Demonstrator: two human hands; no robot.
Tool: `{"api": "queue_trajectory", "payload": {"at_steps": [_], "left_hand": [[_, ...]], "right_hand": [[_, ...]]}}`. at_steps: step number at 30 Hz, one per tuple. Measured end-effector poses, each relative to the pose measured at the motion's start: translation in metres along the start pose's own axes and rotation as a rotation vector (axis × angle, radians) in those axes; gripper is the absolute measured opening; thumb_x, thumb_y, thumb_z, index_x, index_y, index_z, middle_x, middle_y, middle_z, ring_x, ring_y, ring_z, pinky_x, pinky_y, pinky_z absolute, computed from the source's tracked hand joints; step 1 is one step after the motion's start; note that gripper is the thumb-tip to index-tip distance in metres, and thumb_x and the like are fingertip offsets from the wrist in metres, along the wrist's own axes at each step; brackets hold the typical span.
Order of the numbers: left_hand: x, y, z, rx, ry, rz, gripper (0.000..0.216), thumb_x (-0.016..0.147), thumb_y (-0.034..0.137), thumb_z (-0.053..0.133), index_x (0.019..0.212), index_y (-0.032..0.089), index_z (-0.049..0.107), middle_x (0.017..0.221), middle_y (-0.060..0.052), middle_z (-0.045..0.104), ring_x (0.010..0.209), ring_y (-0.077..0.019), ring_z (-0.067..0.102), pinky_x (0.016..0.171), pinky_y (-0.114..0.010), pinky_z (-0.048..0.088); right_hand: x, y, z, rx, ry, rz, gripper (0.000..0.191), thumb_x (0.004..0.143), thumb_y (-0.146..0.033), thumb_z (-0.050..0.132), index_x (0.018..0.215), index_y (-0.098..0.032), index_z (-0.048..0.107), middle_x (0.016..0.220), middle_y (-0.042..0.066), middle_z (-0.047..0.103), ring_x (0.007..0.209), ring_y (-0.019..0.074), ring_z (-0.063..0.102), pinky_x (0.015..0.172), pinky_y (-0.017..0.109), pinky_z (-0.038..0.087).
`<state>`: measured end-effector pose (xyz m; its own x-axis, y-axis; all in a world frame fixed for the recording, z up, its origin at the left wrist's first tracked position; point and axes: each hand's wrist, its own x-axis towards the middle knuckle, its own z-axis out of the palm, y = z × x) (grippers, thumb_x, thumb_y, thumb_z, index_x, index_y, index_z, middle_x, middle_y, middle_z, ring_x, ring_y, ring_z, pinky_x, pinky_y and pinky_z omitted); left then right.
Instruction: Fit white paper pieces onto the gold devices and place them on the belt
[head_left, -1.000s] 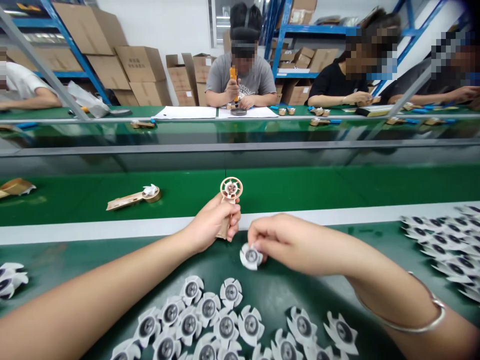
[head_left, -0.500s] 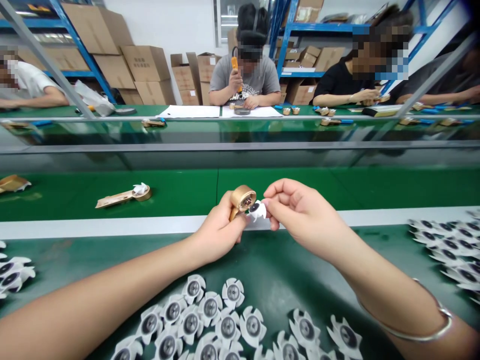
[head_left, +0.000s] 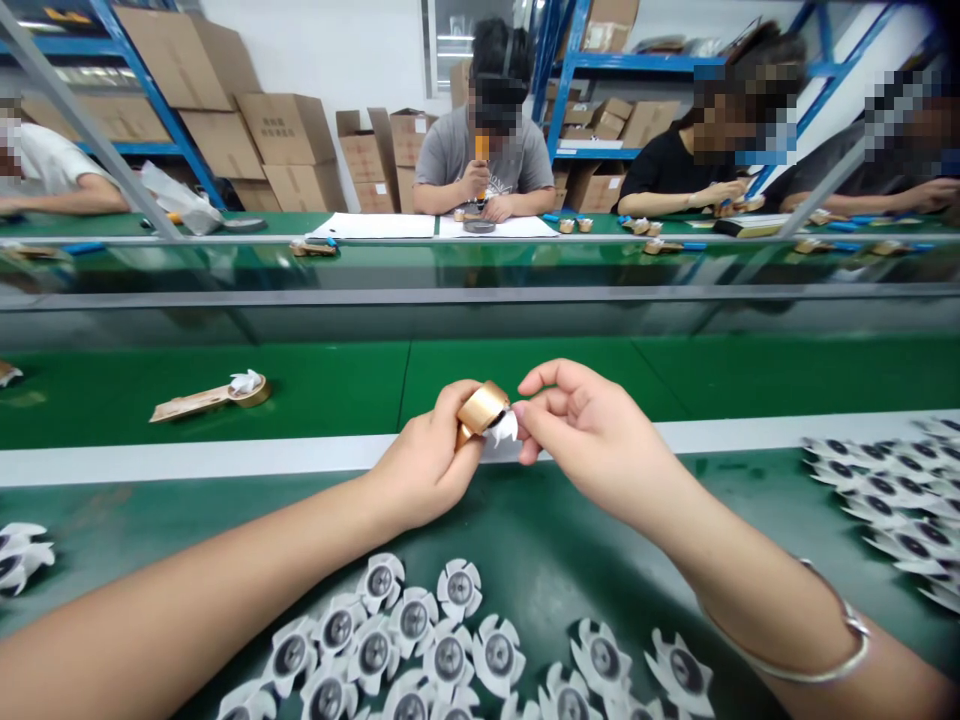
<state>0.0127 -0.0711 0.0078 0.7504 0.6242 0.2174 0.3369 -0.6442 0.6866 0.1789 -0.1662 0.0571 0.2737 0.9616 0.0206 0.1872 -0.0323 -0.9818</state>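
the left hand (head_left: 426, 462) grips a gold fan body (head_left: 481, 407) at the frame's centre; the right hand (head_left: 592, 430), at its 3 o'clock, pinches a white fan blade (head_left: 504, 427) against it. loose blades (head_left: 450, 655) lie at 6 o'clock.

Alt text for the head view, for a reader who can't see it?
The left hand holds a gold fan housing while the right hand holds a white fan blade against its ring, above a green bench. A heap of loose white blades lies below the hands; people sit working across the conveyor.
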Motion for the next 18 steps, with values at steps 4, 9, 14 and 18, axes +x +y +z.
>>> {"api": "queue_trajectory", "payload": {"at_steps": [4, 9, 14, 18], "left_hand": [[0.000, -0.002, -0.001, 0.118, -0.001, 0.034, 0.045, 0.088, 0.021, 0.042, 0.131, 0.023, 0.031, 0.110, -0.009, 0.061, 0.082, -0.0235, 0.065, 0.070, -0.033, 0.048], [0.001, -0.005, -0.002, 0.245, 0.023, 0.065, 0.045, 0.088, 0.024, 0.039, 0.132, 0.022, 0.029, 0.115, -0.011, 0.061, 0.081, -0.0241, 0.068, 0.069, -0.033, 0.051], [0.001, -0.008, -0.004, 0.367, 0.047, 0.051, 0.047, 0.089, 0.028, 0.035, 0.134, 0.018, 0.029, 0.111, -0.013, 0.063, 0.081, -0.0250, 0.070, 0.066, -0.032, 0.053], [0.001, -0.023, -0.005, 0.434, 0.060, 0.037, 0.049, 0.091, 0.035, 0.033, 0.138, 0.023, 0.028, 0.098, -0.008, 0.067, 0.074, -0.0254, 0.069, 0.064, -0.034, 0.054]], "right_hand": [[-0.001, 0.004, 0.003, 0.067, 0.004, -0.026, 0.012, 0.087, -0.018, 0.057, 0.095, -0.021, 0.049, 0.058, -0.008, 0.060, 0.055, 0.0122, 0.062, 0.056, 0.020, 0.045], [0.003, 0.010, 0.007, 0.150, 0.012, -0.016, 0.018, 0.087, -0.017, 0.054, 0.102, -0.023, 0.046, 0.054, -0.008, 0.058, 0.051, 0.0129, 0.060, 0.057, 0.022, 0.046], [0.005, 0.013, 0.012, 0.253, 0.035, 0.050, 0.022, 0.085, -0.015, 0.051, 0.104, -0.022, 0.044, 0.051, -0.008, 0.058, 0.048, 0.0124, 0.058, 0.057, 0.022, 0.048], [0.001, 0.014, 0.013, 0.185, 0.080, -0.008, 0.027, 0.083, -0.018, 0.055, 0.109, -0.024, 0.048, 0.060, -0.007, 0.059, 0.051, 0.0134, 0.061, 0.050, 0.020, 0.046]]}}
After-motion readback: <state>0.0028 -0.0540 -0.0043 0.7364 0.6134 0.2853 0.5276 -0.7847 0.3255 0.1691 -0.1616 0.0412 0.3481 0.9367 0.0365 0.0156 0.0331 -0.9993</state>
